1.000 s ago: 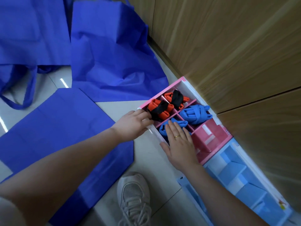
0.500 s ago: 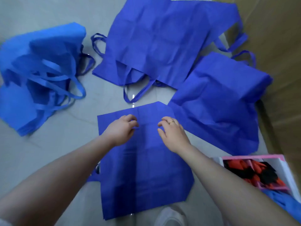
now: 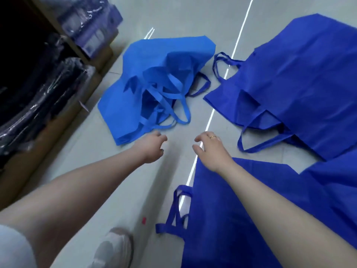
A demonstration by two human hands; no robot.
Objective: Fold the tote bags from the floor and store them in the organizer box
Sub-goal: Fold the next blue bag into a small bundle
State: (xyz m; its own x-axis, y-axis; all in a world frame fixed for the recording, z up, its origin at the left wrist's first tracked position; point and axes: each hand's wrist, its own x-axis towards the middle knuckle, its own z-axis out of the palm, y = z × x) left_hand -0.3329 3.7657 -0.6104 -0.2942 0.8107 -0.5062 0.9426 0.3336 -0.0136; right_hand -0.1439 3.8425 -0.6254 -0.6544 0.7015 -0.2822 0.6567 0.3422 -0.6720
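Head view: left hand [image 3: 152, 147] and right hand [image 3: 209, 149], both empty with loosely curled fingers, reach for the crumpled light-blue tote bag [image 3: 154, 88] on the floor [image 3: 119, 182]; gripping it looks next.

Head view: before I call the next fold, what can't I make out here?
- Organizer box: out of frame, so free compartments are unknown.
- Light blue pile: straps tangle and overlap; bag count unclear.
- Dark blue tote: cut off by the right edge.
- Nearest dark blue tote: partly under the right arm, cut by the bottom edge.
- Left hand: blurred; contact with the pile unclear.
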